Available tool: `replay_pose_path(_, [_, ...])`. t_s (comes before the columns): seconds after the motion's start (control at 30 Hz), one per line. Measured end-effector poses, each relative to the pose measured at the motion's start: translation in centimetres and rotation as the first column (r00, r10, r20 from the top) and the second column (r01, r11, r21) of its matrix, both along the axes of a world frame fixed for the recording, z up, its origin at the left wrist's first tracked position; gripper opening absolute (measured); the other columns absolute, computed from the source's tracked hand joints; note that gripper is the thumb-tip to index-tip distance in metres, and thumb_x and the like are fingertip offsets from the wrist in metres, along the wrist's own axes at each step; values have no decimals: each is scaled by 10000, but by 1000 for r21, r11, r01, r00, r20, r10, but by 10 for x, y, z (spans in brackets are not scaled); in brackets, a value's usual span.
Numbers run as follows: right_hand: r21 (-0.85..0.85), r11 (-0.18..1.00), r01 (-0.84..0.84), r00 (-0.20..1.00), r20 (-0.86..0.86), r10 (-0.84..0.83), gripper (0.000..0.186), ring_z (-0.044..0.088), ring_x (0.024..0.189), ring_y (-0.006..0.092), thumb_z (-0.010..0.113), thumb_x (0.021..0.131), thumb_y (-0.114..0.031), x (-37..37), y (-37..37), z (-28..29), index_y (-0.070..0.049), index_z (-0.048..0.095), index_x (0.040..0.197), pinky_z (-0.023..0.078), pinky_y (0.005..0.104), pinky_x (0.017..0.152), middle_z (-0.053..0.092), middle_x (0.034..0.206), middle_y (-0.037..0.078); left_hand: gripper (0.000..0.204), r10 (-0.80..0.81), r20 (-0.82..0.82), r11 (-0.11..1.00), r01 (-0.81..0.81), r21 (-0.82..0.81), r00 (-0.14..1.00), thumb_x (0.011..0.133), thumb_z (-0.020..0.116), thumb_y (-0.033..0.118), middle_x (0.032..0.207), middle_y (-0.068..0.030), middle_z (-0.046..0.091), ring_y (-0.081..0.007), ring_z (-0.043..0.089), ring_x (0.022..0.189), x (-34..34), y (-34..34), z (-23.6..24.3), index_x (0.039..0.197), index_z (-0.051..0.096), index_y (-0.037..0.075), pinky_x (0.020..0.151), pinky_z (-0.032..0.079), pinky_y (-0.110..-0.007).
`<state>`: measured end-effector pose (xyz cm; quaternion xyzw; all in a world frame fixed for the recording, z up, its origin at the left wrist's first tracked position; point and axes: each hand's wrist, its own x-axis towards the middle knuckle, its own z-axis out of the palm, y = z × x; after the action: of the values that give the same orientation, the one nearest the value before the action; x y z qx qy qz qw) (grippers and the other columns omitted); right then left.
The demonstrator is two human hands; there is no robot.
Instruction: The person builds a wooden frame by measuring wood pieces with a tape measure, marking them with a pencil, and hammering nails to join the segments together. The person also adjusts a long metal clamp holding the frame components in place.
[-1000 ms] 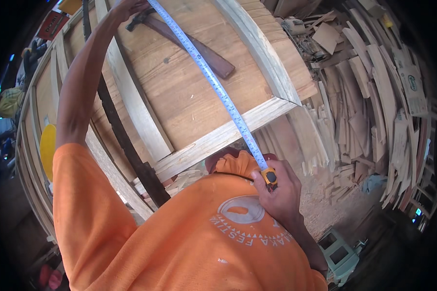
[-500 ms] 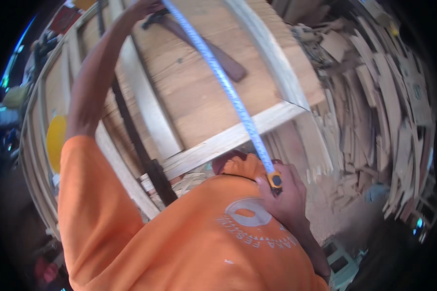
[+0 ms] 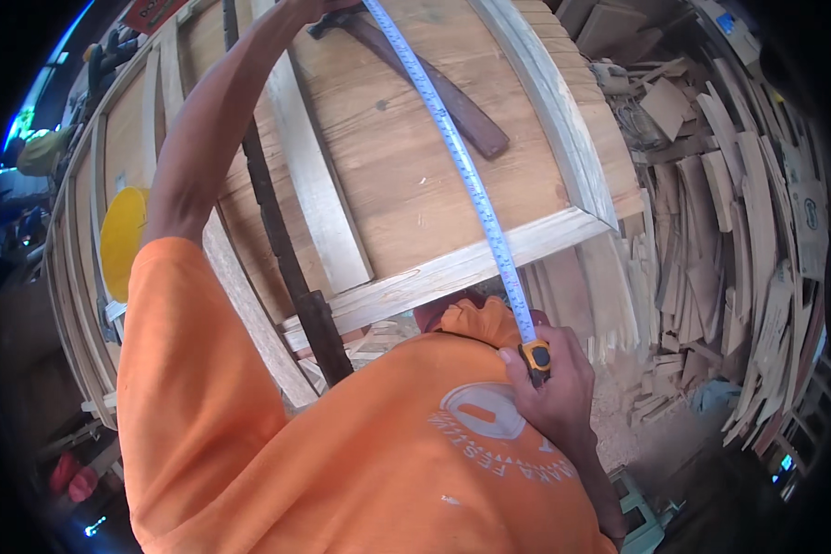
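Observation:
My right hand is closed around the yellow and black case of a tape measure, close to the front of my orange shirt. Its white blade runs out across a wooden panel frame toward the upper edge of the view. At that far end is my left hand, beside the blade. The picture's edge cuts this hand off, and its fingers are hidden. Under the blade, a hammer with a dark wooden handle lies slantwise on the plywood panel. Pale wooden strips border the panel.
A long dark bar crosses the framework under my left arm. Left of that arm sits a yellow round object. Stacks of scrap wood fill the right side. Sawdust covers the floor near my right arm.
The panel, the hammer and both hands appear shifted slightly right and down in the picture. The blade stays stretched between my hands, with my right hand still on the case.

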<state>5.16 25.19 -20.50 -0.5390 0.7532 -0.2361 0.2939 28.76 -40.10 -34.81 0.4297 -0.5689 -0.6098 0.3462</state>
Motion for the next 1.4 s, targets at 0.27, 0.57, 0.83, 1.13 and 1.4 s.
replay_pose_path(0.27, [5, 999, -36, 998, 49, 35, 423, 652, 797, 413, 825, 907, -281, -2, 1, 0, -18, 617, 1164, 531, 501, 682, 603, 947, 192, 379, 227, 211, 973, -229, -15, 951, 1022, 713, 271, 982, -180, 732, -252, 762, 788, -12, 39, 29, 1110, 689, -97, 658, 651, -309])
replay_pose_path(0.57, [23, 999, -39, 983, 178, 34, 392, 656, 814, 455, 680, 1010, -272, -8, 5, 2, 4, 581, 1269, 532, 517, 697, 593, 990, 232, 464, 329, 240, 941, -294, -170, 913, 1008, 700, 365, 1023, -180, 673, -253, 671, 756, -26, 88, 55, 1200, 609, -47, 606, 575, -380])
replay_pose_path(0.83, [54, 997, -54, 974, 223, 41, 334, 643, 864, 469, 594, 1048, -210, -10, 1, 4, 13, 571, 1295, 513, 543, 753, 593, 1019, 265, 640, 97, 421, 851, 144, -505, 902, 909, 758, 217, 1209, -205, 623, -308, 663, 1044, -71, 253, 142, 1438, 476, -7, 910, 558, -478])
replay_pose_path(1.13, [123, 991, -52, 961, 275, 16, 309, 661, 902, 449, 647, 1027, -214, -12, 0, 11, -7, 589, 1248, 528, 542, 787, 611, 1032, 243, 226, -268, 636, 898, 427, -107, 723, 1050, 674, 214, 818, -33, 691, -110, 623, 686, -48, 332, 163, 1072, 690, -11, 579, 510, -279])
replay_pose_path(1.4, [35, 992, -125, 977, 178, 116, 242, 639, 849, 433, 729, 963, -196, -13, -4, 11, 9, 617, 1027, 504, 521, 756, 629, 920, 225, 362, -72, 458, 997, 47, 65, 886, 1052, 689, 338, 881, -85, 755, -123, 657, 650, -28, 292, 106, 1074, 712, -23, 549, 532, -283])
